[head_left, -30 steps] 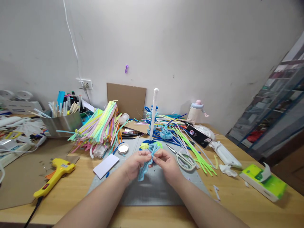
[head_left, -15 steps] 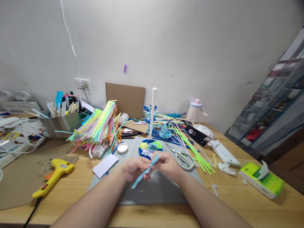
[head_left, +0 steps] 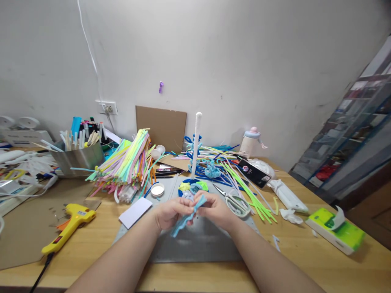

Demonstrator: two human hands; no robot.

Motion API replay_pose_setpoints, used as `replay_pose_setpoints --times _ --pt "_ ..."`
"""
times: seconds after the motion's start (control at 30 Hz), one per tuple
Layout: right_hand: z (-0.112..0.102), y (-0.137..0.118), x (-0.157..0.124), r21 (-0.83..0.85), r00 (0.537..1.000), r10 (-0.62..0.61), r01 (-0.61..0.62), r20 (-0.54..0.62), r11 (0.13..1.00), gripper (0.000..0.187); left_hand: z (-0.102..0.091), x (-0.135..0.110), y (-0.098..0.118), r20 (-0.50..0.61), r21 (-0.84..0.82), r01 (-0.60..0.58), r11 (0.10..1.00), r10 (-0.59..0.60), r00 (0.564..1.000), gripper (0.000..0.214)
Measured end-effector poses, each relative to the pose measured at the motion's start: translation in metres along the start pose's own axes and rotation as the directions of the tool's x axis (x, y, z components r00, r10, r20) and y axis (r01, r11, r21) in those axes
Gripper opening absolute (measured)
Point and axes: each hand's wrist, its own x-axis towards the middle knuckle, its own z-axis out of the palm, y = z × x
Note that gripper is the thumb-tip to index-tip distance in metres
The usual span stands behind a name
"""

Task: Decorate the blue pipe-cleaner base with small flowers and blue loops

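Note:
Light blue pipe cleaners [head_left: 181, 226], bunched in a strip, slant between my two hands above the grey mat [head_left: 201, 248]. My left hand [head_left: 172, 212] pinches them near the middle, fingers closed. Fingers of my right hand [head_left: 214, 208] close on their upper end. Just behind my hands stands a white fuzzy stem [head_left: 196, 142] on a dark blue round base with yellow, green and lilac pieces [head_left: 185, 188]; my fingers hide part of the base. Scissors [head_left: 235, 202] lie to the right of my right hand.
At left are a yellow glue gun [head_left: 70, 228], a white card [head_left: 135, 212] and a big pipe cleaner bundle [head_left: 125, 167]. Loose green pipe cleaners [head_left: 253, 197], a phone [head_left: 253, 173] and a tissue pack [head_left: 336, 230] lie right. A bottle [head_left: 251, 142] stands behind.
The lower end of the light blue strip has risen slightly and shifted right. My right hand has moved up a little, covering more of the blue base. Other things are unmoved.

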Motion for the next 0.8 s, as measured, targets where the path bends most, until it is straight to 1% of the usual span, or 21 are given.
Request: replay_pose_setpoints --times 0.03,0.07,0.1,0.13,0.17,0.2,0.27,0.33,0.37,0.43,0.5,0.53,0.6,0.67,0.73,0.8 --pt "-0.001 0.002 0.002 0.035 0.998 0.015 -0.013 -0.053 0.999 0.021 0.000 0.001 0.002 -0.107 0.046 -0.091 0.995 0.096 0.990 0.022" --pt "-0.002 0.004 0.003 0.071 0.993 0.026 -0.018 -0.119 0.997 0.029 0.001 0.003 0.004 -0.214 0.116 -0.173 0.978 0.195 0.957 0.022" --pt "-0.003 0.006 0.004 0.099 0.980 0.034 -0.015 -0.195 0.995 0.035 0.001 0.004 0.005 -0.304 0.205 -0.230 0.951 0.285 0.909 0.023" --pt "-0.004 0.008 0.005 0.111 0.960 0.037 -0.006 -0.279 0.994 0.037 0.001 0.005 0.006 -0.368 0.305 -0.261 0.916 0.366 0.855 0.023" --pt "-0.005 0.008 0.006 0.105 0.933 0.029 0.009 -0.358 0.994 0.036 0.002 0.006 0.007 -0.404 0.411 -0.264 0.873 0.434 0.805 0.022" --pt "-0.005 0.008 0.006 0.085 0.907 0.014 0.024 -0.421 0.996 0.033 0.003 0.007 0.007 -0.416 0.516 -0.246 0.820 0.491 0.765 0.021" --pt "-0.005 0.007 0.006 0.030 0.880 -0.024 0.043 -0.474 0.999 0.028 0.005 0.006 0.007 -0.393 0.696 -0.185 0.693 0.584 0.710 0.017" --pt "-0.003 0.007 0.006 -0.031 0.889 -0.049 0.040 -0.456 0.999 0.027 0.007 0.004 0.006 -0.347 0.815 -0.128 0.565 0.653 0.673 0.013" --pt "-0.003 0.007 0.005 -0.064 0.899 -0.049 0.024 -0.436 0.998 0.027 0.008 0.003 0.005 -0.320 0.852 -0.113 0.511 0.679 0.661 0.011" --pt "-0.002 0.009 0.005 -0.149 0.914 -0.038 -0.025 -0.403 0.989 0.023 0.009 0.002 0.004 -0.252 0.899 -0.115 0.422 0.714 0.653 0.008" --pt "-0.002 0.011 0.004 -0.257 0.920 -0.039 -0.068 -0.390 0.964 0.018 0.009 0.002 0.002 -0.188 0.923 -0.135 0.360 0.729 0.658 0.007" --pt "-0.003 0.011 0.004 -0.313 0.918 -0.049 -0.084 -0.393 0.946 0.017 0.009 0.002 0.001 -0.167 0.929 -0.142 0.342 0.729 0.664 0.007" --pt "-0.004 0.010 0.004 -0.429 0.910 -0.093 -0.100 -0.405 0.898 0.015 0.009 0.003 0.000 -0.165 0.932 -0.134 0.337 0.723 0.671 0.008" --pt "-0.004 0.007 0.003 -0.563 0.898 -0.194 -0.069 -0.394 0.824 0.013 0.010 0.004 -0.002 -0.192 0.929 -0.111 0.353 0.716 0.671 0.009" --pt "-0.004 0.003 0.002 -0.717 0.886 -0.326 -0.010 -0.330 0.697 0.011 0.010 0.005 -0.004 -0.233 0.921 -0.085 0.381 0.711 0.664 0.009" --pt "-0.002 -0.001 -0.001 -0.834 0.879 -0.413 0.035 -0.236 0.550 0.009 0.008 0.006 -0.006 -0.287 0.904 -0.059 0.424 0.701 0.653 0.010"
